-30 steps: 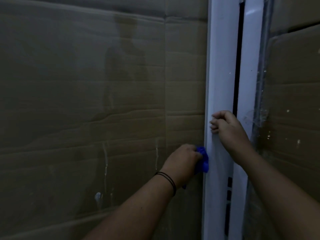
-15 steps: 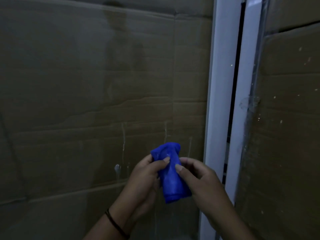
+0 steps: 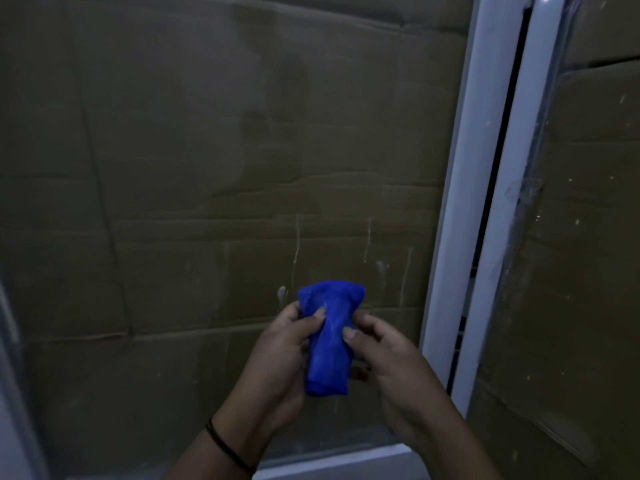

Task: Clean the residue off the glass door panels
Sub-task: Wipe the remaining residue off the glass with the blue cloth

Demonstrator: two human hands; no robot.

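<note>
Fingers of the left hand (image 3: pixel 277 355) and right hand (image 3: pixel 398 368) pinch a bunched bright-blue microfibre cloth (image 3: pixel 329 337) between them, before the streaked glass door panel (image 3: pixel 207 168) with white frame (image 3: pixel 460 168).

No readable text, labels, brands, numbers or signs anywhere in the frame. The brown cardboard (image 3: pixel 207 168) behind the glass is blank, with only creases and pale drip streaks showing. The white door frame (image 3: pixel 460 202) carries no marking. The blue cloth (image 3: pixel 329 337) shows no tag or print. The picture is dim and a bit soft, so any small print could not be made out.
</note>
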